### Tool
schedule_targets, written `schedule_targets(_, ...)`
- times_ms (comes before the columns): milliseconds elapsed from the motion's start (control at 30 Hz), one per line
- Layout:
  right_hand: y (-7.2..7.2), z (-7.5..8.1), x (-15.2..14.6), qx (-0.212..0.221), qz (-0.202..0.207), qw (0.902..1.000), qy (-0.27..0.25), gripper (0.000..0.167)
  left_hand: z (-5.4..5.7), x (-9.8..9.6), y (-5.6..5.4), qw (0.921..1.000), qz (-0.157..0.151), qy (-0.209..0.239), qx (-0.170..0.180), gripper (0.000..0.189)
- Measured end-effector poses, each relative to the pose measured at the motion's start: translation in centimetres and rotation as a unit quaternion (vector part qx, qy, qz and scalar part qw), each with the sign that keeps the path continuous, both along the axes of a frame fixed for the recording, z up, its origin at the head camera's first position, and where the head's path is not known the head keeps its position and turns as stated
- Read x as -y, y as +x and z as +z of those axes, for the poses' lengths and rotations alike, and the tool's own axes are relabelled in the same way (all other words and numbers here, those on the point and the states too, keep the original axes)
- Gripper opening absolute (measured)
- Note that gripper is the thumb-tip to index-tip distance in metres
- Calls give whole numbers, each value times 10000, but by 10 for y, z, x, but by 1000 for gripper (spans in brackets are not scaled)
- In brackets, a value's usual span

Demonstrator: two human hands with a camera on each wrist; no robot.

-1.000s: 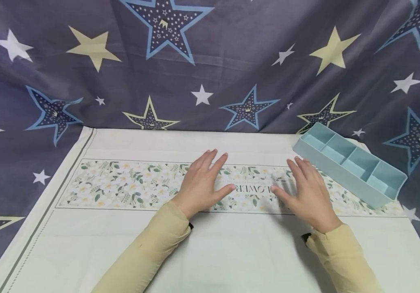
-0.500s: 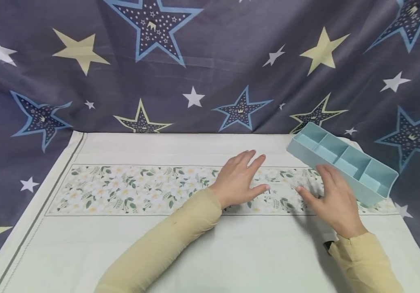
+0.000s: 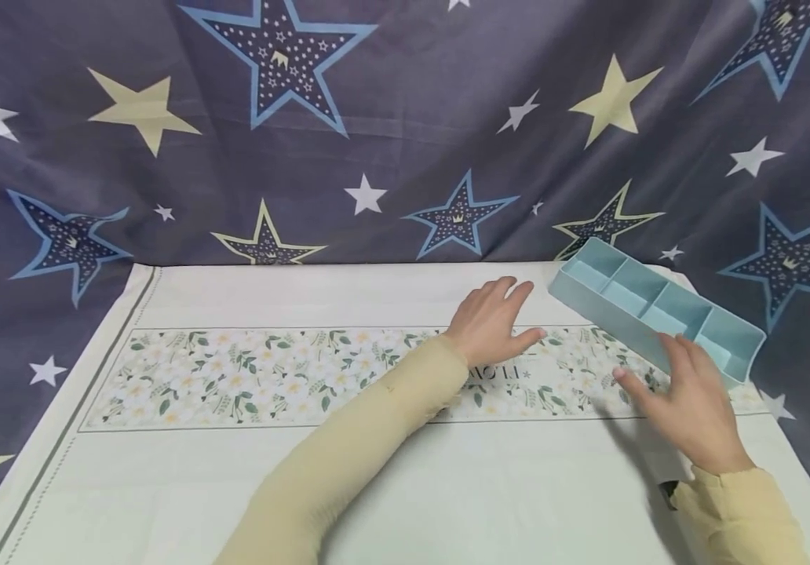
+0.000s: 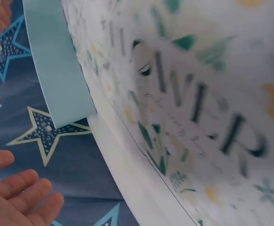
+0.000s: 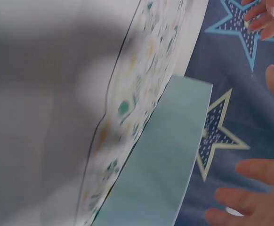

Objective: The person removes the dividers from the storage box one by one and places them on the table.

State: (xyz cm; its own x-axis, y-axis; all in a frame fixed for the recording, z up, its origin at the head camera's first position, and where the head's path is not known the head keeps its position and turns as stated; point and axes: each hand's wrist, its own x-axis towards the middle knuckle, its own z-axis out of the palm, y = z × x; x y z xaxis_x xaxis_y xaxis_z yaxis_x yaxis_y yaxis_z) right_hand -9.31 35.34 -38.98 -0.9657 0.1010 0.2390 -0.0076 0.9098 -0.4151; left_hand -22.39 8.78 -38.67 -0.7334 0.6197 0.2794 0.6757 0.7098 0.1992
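Note:
A pale teal box [image 3: 631, 320] with several compartments in a row lies slantwise at the table's back right. In the head view my right hand [image 3: 698, 404] hovers at the box's near right side, fingers spread and holding nothing. Its fingertips overlap the box's front wall there; the right wrist view shows the box [image 5: 160, 150] apart from the fingers. My left hand [image 3: 491, 323] is over the floral strip, left of the box, with loosely extended fingers and nothing in them. In the left wrist view that hand's fingers [image 4: 21, 190] stand clear of the box [image 4: 59, 66].
A white cloth [image 3: 165, 486] covers the table, with a printed floral band [image 3: 235, 377] bearing letters across it. Behind hangs a dark curtain [image 3: 405, 102] with stars, meeting the table's back edge.
Both hands have moved to the right, toward the teal box. The left hand has also gone slightly farther back. The view has shifted a little; the box stays in its place on the cloth.

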Motion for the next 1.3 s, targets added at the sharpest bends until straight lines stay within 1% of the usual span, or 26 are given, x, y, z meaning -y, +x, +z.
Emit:
schedule_targets(67,1,-1,-8,13,-181,9998,-39,82,1,-8,-8,9999,18,69,132,70)
schedule_targets(133,0,-4,-16,-116,-360,9993,-43,80,3,-17,-15,9996,37,130,254,70)
schedule_targets(200,-1,-6,-24,-343,-526,9980,-79,78,3,-25,-21,9993,67,147,329,70)
schedule_targets(300,-2,-9,-33,-537,-824,9947,-283,77,5,-36,-30,9994,112,131,300,72)
schedule_targets(367,-1,-10,-39,-442,-1075,9921,-476,79,3,-42,-34,9992,168,106,343,73)
schedule_targets(433,0,-10,-43,-224,-1403,9875,-688,83,1,-45,-37,9987,217,113,451,75)
schedule_targets(500,-1,-10,-47,-68,-1678,9822,-838,85,-1,-48,-40,9971,299,189,675,76)
schedule_targets(600,-1,-9,-53,130,-2093,9715,-1102,88,-3,-53,-45,9922,393,452,1096,76)
schedule_targets(667,-2,-9,-60,364,-2432,9609,-1275,90,-4,-59,-49,9882,365,675,1325,76)
schedule_targets(767,-4,-17,-78,770,-2858,9425,-1551,96,-5,-67,-54,9823,345,848,1636,80)
schedule_targets(867,-9,-35,-99,1001,-3048,9299,-1800,101,-5,-75,-57,9733,418,953,2046,84)
schedule_targets(967,-14,-64,-125,937,-3081,9288,-1834,103,-7,-84,-59,9603,484,1149,2494,85)
schedule_targets(1000,-14,-69,-128,907,-3085,9288,-1841,103,-8,-87,-60,9562,473,1236,2611,85)
schedule_targets(1067,-14,-62,-122,1000,-3136,9234,-1972,100,-10,-93,-61,9502,443,1363,2768,85)
schedule_targets(1100,-11,-58,-117,970,-3100,9234,-2043,100,-11,-96,-62,9485,436,1404,2806,85)
schedule_targets(1133,-10,-49,-108,1008,-3122,9199,-2148,97,-11,-99,-63,9462,444,1456,2854,86)
schedule_targets(1167,-8,-38,-95,1003,-3118,9167,-2287,94,-12,-100,-63,9422,463,1560,2929,86)
schedule_targets(1200,-6,-27,-84,1009,-3112,9125,-2458,92,-13,-101,-64,9364,496,1674,3045,86)
schedule_targets(1233,-5,-20,-76,990,-3130,9085,-2585,90,-13,-102,-64,9308,543,1784,3143,87)
schedule_targets(1300,-5,-16,-69,847,-3166,9039,-2749,86,-15,-103,-66,9169,644,2062,3356,87)
